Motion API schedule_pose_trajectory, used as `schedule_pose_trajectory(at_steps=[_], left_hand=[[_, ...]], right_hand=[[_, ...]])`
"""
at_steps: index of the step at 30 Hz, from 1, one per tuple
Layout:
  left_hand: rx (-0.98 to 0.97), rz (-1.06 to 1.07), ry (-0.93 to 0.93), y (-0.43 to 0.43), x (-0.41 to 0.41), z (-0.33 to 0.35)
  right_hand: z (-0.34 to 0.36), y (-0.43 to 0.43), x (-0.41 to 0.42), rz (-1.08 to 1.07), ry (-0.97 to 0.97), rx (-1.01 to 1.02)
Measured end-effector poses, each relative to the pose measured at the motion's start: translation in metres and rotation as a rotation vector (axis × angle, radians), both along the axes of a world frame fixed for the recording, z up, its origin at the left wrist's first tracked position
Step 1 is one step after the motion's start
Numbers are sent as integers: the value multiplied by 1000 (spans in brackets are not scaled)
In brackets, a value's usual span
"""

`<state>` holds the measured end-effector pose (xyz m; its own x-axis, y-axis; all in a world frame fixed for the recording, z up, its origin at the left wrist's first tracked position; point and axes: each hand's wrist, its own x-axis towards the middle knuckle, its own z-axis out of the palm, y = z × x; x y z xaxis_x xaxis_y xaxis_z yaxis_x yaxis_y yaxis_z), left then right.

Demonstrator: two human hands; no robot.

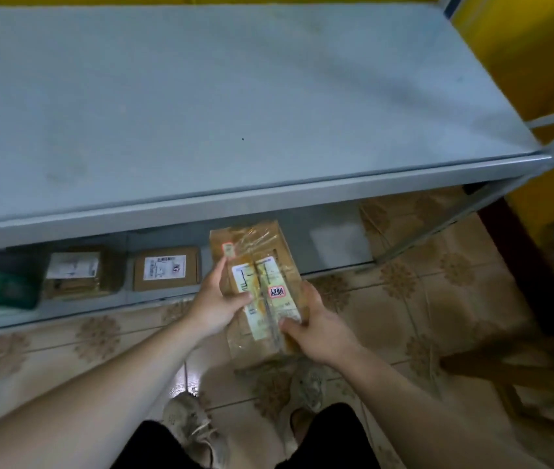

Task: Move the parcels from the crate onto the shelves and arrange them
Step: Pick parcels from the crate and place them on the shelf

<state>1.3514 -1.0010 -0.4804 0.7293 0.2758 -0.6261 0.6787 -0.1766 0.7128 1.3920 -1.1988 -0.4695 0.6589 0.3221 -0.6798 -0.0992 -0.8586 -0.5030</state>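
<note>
hands: L R grip parcel | tip over lwr shelf edge | bare rt

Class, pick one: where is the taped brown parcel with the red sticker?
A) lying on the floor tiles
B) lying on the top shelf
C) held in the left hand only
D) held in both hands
D: the left hand and right hand both grip the taped brown parcel.

A single wide-angle camera worn on the head looks forward and steeply down from above the grey shelf unit, near enough that the top board fills the upper frame. Below the shelf unit's front edge lie the wearer's shoes and tiled floor; right of it the view seems blurred.
</note>
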Motion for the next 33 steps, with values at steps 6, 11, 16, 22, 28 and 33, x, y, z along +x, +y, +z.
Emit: schedule_pose_trajectory(at_steps=[6,11,16,22,28,33], left_hand=[[35,106,-46,26,36,-108],[153,99,-135,46,73,-200],[261,49,-204,59,109,-266],[270,28,-359,80,155,-323],[393,4,-330,94,171,-341],[858,-142,-253,78,170,-336]], right_hand=[[-114,28,41,72,-95,83],[-219,53,80,58,-193,158],[-295,74,118,37,-317,204],[-353,97,167,0,-406,287],[-379,100,189,-25,-374,383],[-398,86,208,-176,-388,369]])
